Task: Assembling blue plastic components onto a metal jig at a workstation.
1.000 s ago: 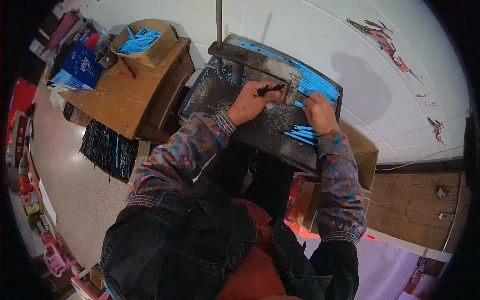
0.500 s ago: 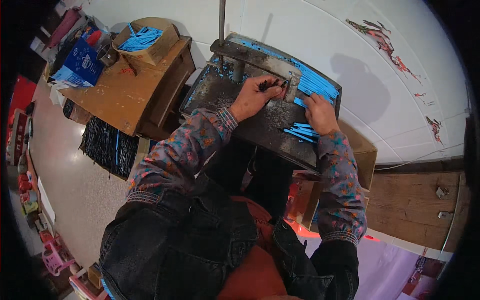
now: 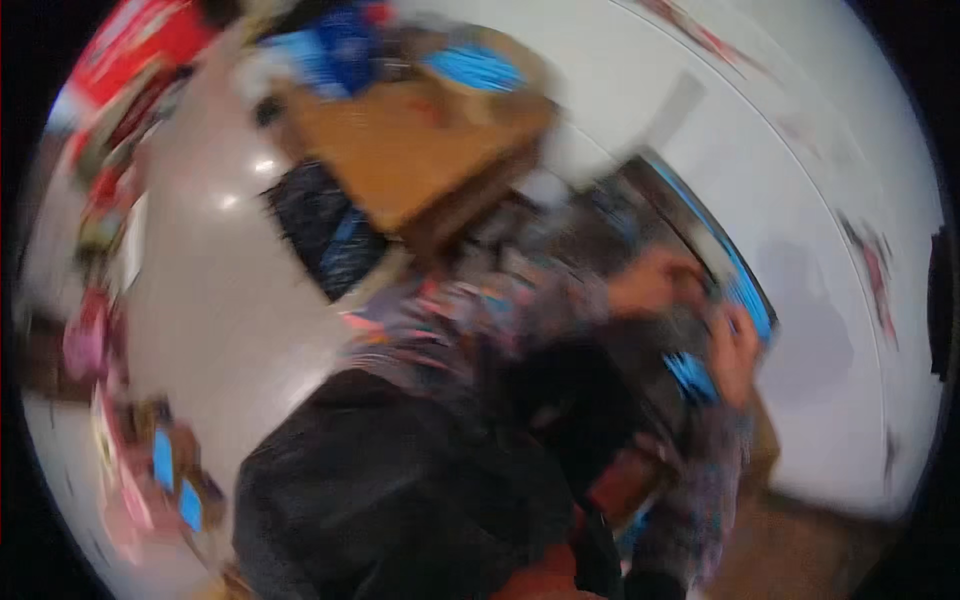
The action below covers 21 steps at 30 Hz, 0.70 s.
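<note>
"What is taken up by the largest things?"

"The upper right is filled by the white wall (image 3: 800, 200). To the left, a brown table (image 3: 440, 150) is seen, and against the wall the dark table (image 3: 665, 335) is set, its long edge turned toward it."

"And what is carried by the brown table?"

"Near its far edge a blue box (image 3: 350, 45) and a carton (image 3: 528, 62) with blue strips inside are placed. Beside its left edge a dark bundle (image 3: 315, 225) is seen."

"How are the hands placed?"

"The left hand (image 3: 650, 282) is held over the middle of the dark table, its fingers bent; whether anything is clamped in it cannot be told through the blur. The right hand (image 3: 735, 352) is held near the right corner, its fingertips close to the strips; its grip cannot be told either."

"Where are the strips?"

"A row of blue strips (image 3: 748, 298) is laid along the wall-side edge, near the right corner. A smaller bunch of blue strips (image 3: 688, 376) is left toward the near edge, beside the right wrist."
</note>
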### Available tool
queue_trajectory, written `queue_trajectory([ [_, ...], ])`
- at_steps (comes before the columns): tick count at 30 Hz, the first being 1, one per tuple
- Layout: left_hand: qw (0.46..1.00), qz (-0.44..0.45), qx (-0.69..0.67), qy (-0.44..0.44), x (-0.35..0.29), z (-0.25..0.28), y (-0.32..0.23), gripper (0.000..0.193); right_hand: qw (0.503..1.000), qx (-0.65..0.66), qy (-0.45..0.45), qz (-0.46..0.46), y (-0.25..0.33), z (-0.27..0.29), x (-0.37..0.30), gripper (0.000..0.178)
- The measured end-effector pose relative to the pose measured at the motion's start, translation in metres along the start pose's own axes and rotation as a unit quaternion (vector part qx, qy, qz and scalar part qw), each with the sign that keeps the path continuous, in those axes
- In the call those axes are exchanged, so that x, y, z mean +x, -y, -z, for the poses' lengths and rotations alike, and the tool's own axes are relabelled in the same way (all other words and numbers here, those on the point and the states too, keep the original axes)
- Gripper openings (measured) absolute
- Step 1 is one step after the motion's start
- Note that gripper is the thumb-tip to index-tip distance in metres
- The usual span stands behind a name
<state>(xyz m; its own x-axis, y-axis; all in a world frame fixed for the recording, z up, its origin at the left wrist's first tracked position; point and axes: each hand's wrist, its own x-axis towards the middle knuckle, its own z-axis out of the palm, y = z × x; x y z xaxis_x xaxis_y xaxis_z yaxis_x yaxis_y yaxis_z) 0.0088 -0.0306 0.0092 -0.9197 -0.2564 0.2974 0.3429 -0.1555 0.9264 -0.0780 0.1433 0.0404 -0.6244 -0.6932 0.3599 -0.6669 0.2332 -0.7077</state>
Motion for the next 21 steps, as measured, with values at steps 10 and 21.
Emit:
queue_trajectory([
  [10,0.997,-0.068,0.006,-0.019,0.018,-0.018,0.028,0.01,0.955,0.208,0.088,-0.192,-0.032,0.033,0.009,0.017],
  [21,0.995,-0.096,0.006,-0.008,0.02,-0.009,0.026,0.005,0.903,0.276,0.18,-0.276,-0.127,0.03,0.02,0.033],
])
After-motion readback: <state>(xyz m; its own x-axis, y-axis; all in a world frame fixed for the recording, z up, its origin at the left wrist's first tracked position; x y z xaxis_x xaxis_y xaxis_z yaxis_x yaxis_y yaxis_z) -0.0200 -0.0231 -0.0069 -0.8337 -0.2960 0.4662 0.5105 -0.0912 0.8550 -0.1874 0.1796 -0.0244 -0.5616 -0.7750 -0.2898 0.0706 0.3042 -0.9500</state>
